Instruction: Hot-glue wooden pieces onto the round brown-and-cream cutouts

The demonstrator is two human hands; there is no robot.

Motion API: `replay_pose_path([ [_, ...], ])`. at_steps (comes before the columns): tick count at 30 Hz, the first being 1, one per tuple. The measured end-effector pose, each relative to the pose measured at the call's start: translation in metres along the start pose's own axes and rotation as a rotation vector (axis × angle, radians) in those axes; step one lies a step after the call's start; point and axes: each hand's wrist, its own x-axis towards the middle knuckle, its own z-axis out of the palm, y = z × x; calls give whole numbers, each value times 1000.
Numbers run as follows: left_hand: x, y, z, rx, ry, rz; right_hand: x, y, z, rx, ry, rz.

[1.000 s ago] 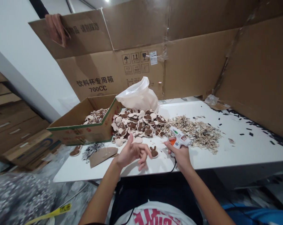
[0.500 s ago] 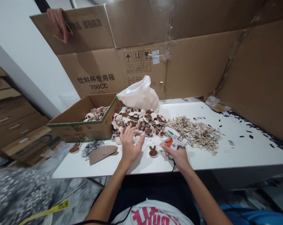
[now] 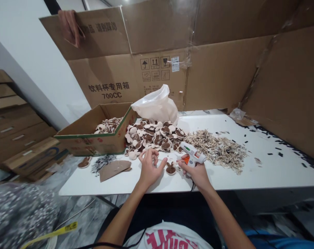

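Rabbit-shaped patch (image 3: pixel 170 169) before me, I held a glue gun (image 3: pixel 197 158) in my right grip (image 3: pixel 197 173), my left grip (image 3: pixel 150 169) half-open; the patch lay on the worktop (image 3: pixel 266 174) between them.

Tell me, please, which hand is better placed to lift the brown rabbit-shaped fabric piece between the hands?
Probably the left hand: it looks empty and open beside the fabric piece, while the right hand holds the white-and-orange plastic glue gun.
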Motion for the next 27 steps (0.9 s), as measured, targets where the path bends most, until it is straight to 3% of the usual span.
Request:
replay_pose_path([
  [10, 7, -14, 2, -353, -48, -200, 7, -2, 15, 84, -42, -1],
  [17, 11, -3, -9, -478, -306, -149, 4, 2, 21, 138, -117, 16],
  [22, 14, 10, -13, -543, -389, -140, 2, 0, 27, 184, -180, -18],
  [27, 14, 11, -9, -603, -458, -199, 1, 1, 30, 216, -140, -2],
])
